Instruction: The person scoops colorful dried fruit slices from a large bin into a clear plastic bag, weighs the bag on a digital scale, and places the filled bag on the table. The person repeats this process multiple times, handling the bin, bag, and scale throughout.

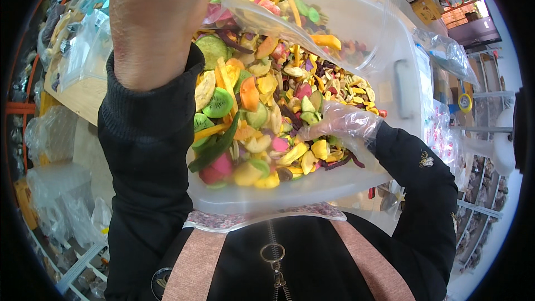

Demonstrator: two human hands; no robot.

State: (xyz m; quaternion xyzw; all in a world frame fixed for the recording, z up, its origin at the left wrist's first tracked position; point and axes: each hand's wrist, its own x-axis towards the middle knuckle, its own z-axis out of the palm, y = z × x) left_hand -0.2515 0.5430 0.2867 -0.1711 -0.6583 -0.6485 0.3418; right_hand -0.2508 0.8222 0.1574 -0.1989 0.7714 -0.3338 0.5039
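Note:
A large translucent plastic bin before me is heaped with mixed dried fruit and vegetable chips, among them kiwi slices. My right hand, in a clear plastic glove, is sunk in the heap at the right. Its thumb and fingers curve around several green slices; some fingertips are buried. My left hand reaches up close to the camera, mostly cut off at the top edge. A fingertip shows against a clear zip bag, which is held tilted above the bin with some chips inside.
Clear plastic bags lie on a wooden tabletop at the left. More bags fill the lower left. Right of the bin are a clear bag, a yellow tape roll and a dark monitor. Shelving stands beyond.

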